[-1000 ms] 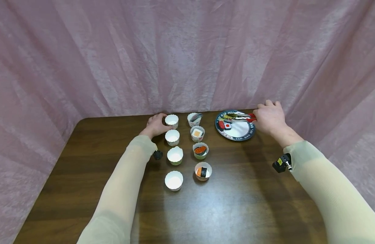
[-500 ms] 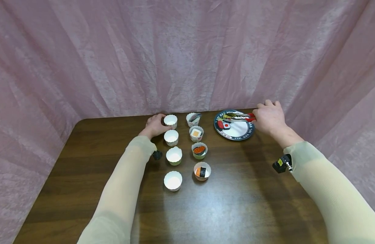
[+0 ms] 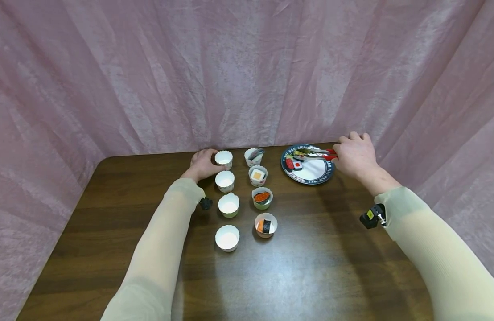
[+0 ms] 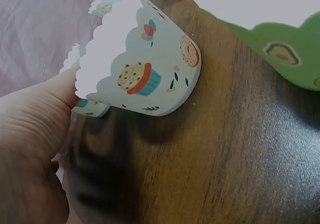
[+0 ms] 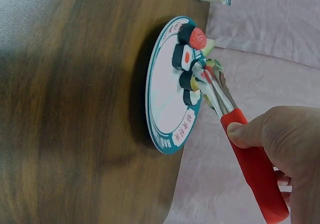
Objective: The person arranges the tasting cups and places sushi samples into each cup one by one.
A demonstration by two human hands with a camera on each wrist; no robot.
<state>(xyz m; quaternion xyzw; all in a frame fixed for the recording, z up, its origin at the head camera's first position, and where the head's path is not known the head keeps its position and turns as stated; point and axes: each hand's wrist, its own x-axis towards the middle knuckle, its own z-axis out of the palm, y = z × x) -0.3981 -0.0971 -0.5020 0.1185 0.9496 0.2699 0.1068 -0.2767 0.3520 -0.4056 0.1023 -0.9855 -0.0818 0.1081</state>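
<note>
In the head view my left hand (image 3: 203,165) holds the rearmost white paper baking cup (image 3: 224,158) of the left column, thumb in front and fingers behind it. A second cup (image 4: 145,69) with a cupcake print hides most of that grip in the left wrist view. My right hand (image 3: 356,154) grips red-handled tongs (image 5: 252,164) over the blue-rimmed plate (image 5: 162,99). The metal tips are among the toy sushi at the plate's far side; whether they pinch a piece is unclear. A red-topped sushi piece (image 5: 197,38) and a white roll with a red centre (image 5: 186,57) lie there.
Two more paper cups, one green-based (image 3: 228,205) and one nearest (image 3: 227,238), continue the left column. The right column's cups hold toy sushi: a silvery piece (image 3: 255,154), a yellow-topped one (image 3: 257,175), orange roe (image 3: 261,197) and an orange-black piece (image 3: 265,226). A pink curtain (image 3: 247,80) hangs behind.
The head view has shifted very slightly. Both hands, the tongs and the cups keep their places.
</note>
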